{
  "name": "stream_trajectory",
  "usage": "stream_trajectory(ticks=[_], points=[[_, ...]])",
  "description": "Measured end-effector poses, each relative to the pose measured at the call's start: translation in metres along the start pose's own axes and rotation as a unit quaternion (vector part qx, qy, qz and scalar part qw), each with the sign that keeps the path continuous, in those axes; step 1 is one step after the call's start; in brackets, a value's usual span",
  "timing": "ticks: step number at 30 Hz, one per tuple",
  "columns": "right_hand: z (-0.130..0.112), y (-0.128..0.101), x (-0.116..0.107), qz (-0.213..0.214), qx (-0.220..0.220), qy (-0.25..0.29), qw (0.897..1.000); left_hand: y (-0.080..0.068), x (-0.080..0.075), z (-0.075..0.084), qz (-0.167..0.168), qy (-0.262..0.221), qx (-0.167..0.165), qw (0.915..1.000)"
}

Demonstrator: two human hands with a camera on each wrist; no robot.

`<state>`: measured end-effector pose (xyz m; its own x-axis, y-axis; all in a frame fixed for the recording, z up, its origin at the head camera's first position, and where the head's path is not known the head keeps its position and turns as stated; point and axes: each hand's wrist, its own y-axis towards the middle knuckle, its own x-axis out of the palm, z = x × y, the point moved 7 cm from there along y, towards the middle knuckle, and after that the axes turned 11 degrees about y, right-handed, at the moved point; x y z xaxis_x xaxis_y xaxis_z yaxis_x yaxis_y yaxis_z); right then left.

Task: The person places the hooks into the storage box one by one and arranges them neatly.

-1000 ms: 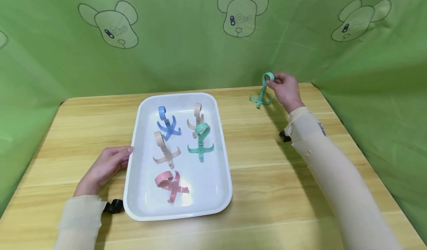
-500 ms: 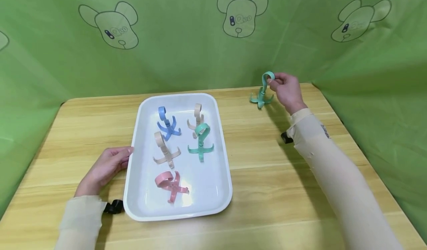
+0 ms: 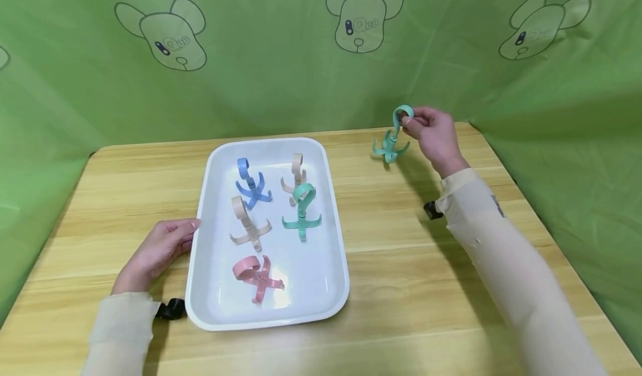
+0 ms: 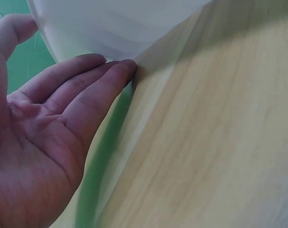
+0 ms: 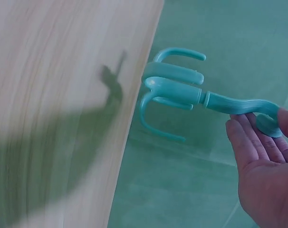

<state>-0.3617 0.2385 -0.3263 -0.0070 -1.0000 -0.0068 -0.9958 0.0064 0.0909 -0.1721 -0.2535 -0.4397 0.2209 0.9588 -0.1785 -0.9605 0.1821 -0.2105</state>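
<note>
In the head view, my right hand (image 3: 437,136) pinches the curved top of a green rotating hook hanger (image 3: 389,151) at the table's back right. The right wrist view shows its prongs (image 5: 175,73) pointing back toward the hand, with the base seemingly just off the tabletop. My left hand (image 3: 163,248) holds the left rim of a white tray (image 3: 328,315), thumb at the rim and fingers against the outer wall (image 4: 120,28). Standing in the tray are a blue hook hanger (image 3: 254,192), two beige hook hangers (image 3: 249,231) and a green one (image 3: 302,223). A pink hook hanger (image 3: 261,280) lies tipped over near the front.
The wooden table (image 3: 401,287) extends to both sides of the tray. Green cloth (image 3: 281,86) with printed bear heads hangs behind the table and along both sides. A black strap piece (image 3: 432,210) juts from the right wrist, another (image 3: 171,309) from the left.
The green hook hanger in my right hand has tilted and shifted slightly left and up. My left hand and the tray's hangers have kept their places.
</note>
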Motion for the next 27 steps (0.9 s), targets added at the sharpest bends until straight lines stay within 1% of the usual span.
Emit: stream_trajectory(ticks=[7,12,18,27], points=[[-0.010,-0.011,0.003,-0.019,-0.018,0.071,0.997,0.001,0.001,0.002,-0.003,-0.004,0.006,1.0000],[-0.011,-0.015,0.006,-0.044,-0.024,0.113,0.992,0.001,0.002,0.001,-0.006,0.008,0.009,0.9999],[-0.010,-0.021,0.013,-0.059,-0.025,0.099,0.993,0.001,0.002,0.000,-0.003,0.022,0.004,0.9997],[-0.016,-0.032,0.023,-0.087,-0.036,0.075,0.993,0.000,0.001,0.000,-0.003,-0.012,0.010,0.9999]])
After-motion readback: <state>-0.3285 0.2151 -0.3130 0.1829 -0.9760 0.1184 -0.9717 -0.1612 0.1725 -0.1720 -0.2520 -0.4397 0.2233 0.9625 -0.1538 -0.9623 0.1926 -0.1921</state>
